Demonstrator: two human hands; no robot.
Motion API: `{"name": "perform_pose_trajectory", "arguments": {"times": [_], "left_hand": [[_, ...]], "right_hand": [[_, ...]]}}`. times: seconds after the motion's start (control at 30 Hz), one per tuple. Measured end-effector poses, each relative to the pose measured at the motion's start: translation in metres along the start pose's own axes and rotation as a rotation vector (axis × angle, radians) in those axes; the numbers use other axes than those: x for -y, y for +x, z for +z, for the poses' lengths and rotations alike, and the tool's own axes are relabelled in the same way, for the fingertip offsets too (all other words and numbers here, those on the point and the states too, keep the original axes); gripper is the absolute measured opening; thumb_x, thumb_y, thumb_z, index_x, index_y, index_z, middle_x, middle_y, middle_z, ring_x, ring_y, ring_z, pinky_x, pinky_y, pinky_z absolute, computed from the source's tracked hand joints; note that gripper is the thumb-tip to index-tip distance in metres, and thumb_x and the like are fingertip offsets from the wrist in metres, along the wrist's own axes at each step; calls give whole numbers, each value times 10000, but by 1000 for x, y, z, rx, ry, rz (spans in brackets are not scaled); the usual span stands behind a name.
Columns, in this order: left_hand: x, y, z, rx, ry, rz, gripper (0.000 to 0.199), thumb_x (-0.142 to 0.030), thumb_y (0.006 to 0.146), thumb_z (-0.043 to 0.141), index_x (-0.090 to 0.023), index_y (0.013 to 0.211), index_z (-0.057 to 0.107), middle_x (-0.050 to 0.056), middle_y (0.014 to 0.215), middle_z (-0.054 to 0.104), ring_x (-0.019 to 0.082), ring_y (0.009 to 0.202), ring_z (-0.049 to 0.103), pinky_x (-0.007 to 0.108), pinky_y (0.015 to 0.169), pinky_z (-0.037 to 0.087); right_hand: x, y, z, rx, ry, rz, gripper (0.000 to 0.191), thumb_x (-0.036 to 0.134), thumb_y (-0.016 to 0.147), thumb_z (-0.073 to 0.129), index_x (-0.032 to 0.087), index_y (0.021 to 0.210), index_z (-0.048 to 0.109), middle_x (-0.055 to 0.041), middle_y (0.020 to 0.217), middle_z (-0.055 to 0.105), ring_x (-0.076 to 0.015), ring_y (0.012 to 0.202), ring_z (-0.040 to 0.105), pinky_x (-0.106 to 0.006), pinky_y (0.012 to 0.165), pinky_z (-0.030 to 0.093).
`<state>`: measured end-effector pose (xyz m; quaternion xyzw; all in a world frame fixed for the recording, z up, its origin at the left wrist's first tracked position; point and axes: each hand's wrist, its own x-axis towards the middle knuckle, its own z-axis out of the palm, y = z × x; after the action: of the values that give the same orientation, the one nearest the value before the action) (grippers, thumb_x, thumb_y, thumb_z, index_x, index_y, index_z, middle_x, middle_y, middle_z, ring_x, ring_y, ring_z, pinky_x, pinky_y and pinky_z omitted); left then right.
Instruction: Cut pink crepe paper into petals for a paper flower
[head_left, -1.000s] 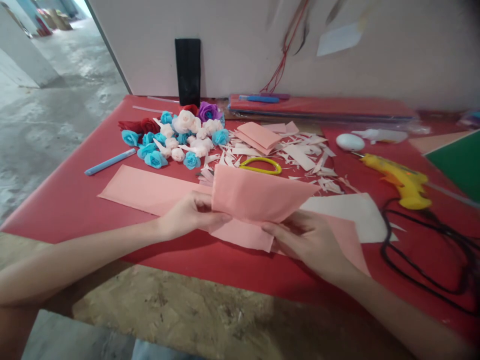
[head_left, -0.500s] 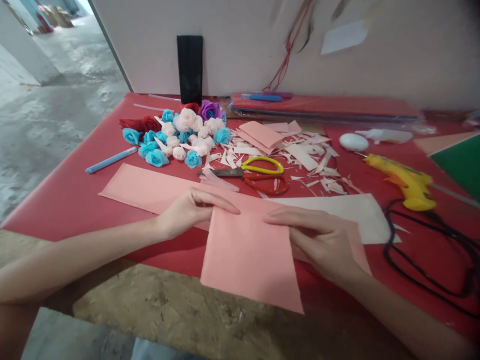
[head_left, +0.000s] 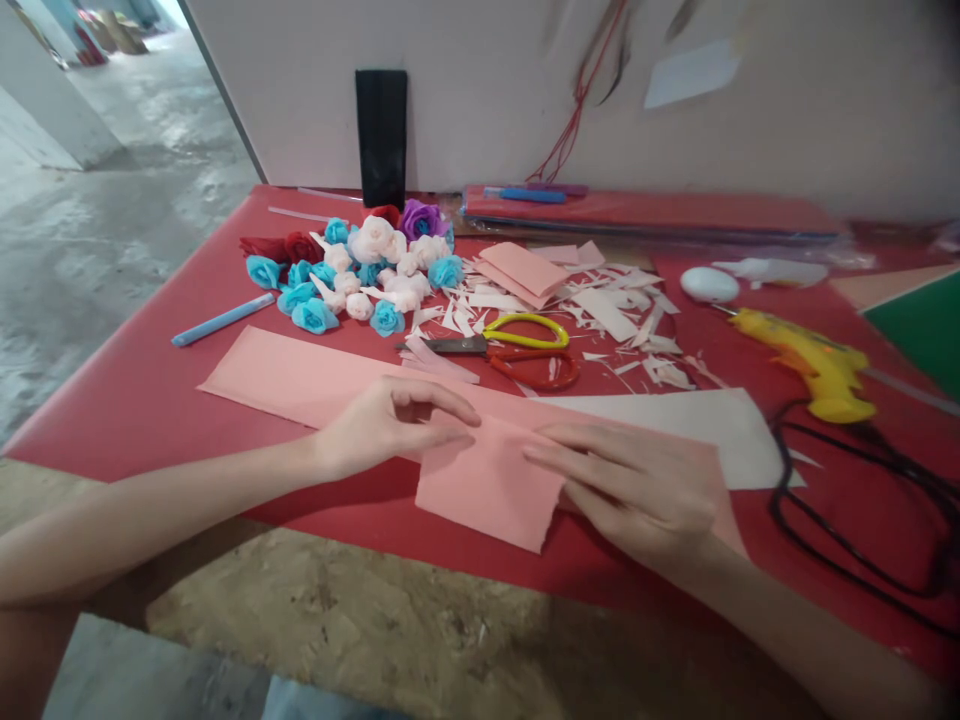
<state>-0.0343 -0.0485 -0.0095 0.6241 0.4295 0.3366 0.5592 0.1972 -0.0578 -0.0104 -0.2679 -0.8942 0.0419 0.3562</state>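
Both hands (head_left: 517,455) press the pink paper (head_left: 491,480) lying between them.

A craft workspace: paper flowers (head_left: 352,270), scissors (head_left: 510,345), glue gun (head_left: 810,360) and paper scraps (head_left: 622,320) cover a red table (head_left: 127,400).

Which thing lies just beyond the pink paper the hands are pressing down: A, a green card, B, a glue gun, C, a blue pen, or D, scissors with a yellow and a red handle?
D: the scissors lie right behind the pink paper under the left hand and right hand.
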Motion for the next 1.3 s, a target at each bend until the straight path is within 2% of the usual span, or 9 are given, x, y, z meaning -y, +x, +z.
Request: {"name": "perform_pose_trajectory", "arguments": {"times": [0.07, 0.13, 0.23, 0.3, 0.43, 0.53, 0.87, 1.1, 1.3], "left_hand": [[-1, 0, 4, -40, 9, -2, 92, -197, 687, 662, -125, 744, 666, 35, 759, 707, 113, 672, 636, 204, 617, 502], [-3, -1, 5, -93, -27, 46, 84, -184, 694, 657, -124, 750, 640, 30, 769, 706, 103, 658, 649, 186, 598, 514], [-7, -5, -1, -217, 26, 242, 141, -141, 724, 632, -142, 863, 609, 33, 867, 717, 119, 767, 683, 189, 681, 549], [-9, -9, -7, -272, 222, 438, 179, -108, 764, 592, -164, 934, 599, 31, 891, 725, 124, 826, 687, 198, 731, 557], [0, -13, -15, -61, 781, 909, 228, -68, 832, 485, -195, 964, 620, 34, 1003, 716, 134, 959, 661, 260, 896, 527], [17, -11, -11, 48, 990, 1098, 277, -104, 898, 358, -156, 930, 628, 77, 999, 714, 143, 978, 653, 283, 912, 521], [20, -9, -5, 244, 1096, 992, 259, -113, 877, 387, -105, 862, 646, 107, 901, 718, 179, 868, 668, 298, 849, 544], [20, -20, -8, 294, 1132, 902, 264, -151, 860, 411, -103, 985, 639, 117, 1013, 693, 196, 990, 631, 298, 882, 528], [23, -26, -14, 377, 1118, 804, 326, -165, 864, 389, -53, 1095, 590, 158, 1151, 628, 232, 1099, 574, 346, 988, 452]], "right_hand": [[1, 0, 1, 9, -10, -17, 275, 59, 808, 489, 246, 901, 668, -24, 847, 708, -149, 716, 669, -233, 610, 544], [4, -1, 4, -65, -10, 91, 229, 74, 802, 509, 229, 908, 640, -21, 770, 698, -149, 650, 655, -243, 582, 532], [8, -7, 10, -244, 24, 328, 181, 111, 810, 537, 224, 947, 572, -4, 706, 637, -131, 546, 592, -253, 523, 504], [8, -11, 12, -312, 137, 433, 148, 140, 836, 522, 228, 953, 545, 1, 720, 600, -118, 522, 558, -245, 483, 487], [5, -13, 12, -337, 227, 492, 99, 160, 866, 481, 218, 873, 560, 5, 707, 592, -106, 503, 539, -229, 420, 443], [4, -10, 11, -305, 150, 475, 105, 135, 846, 493, 214, 822, 558, 3, 696, 609, -114, 507, 554, -241, 435, 443], [3, -4, 9, -128, -50, 176, 158, 60, 818, 463, 212, 827, 507, -8, 653, 618, -129, 558, 573, -262, 534, 458], [2, -6, 23, 65, -153, -172, 240, 48, 811, 419, 123, 941, 606, -73, 914, 700, -201, 873, 606, -355, 753, 477], [21, -9, 31, 181, -242, -195, 293, 100, 868, 370, 97, 917, 658, -68, 865, 686, -206, 835, 548, -358, 811, 415]]}}
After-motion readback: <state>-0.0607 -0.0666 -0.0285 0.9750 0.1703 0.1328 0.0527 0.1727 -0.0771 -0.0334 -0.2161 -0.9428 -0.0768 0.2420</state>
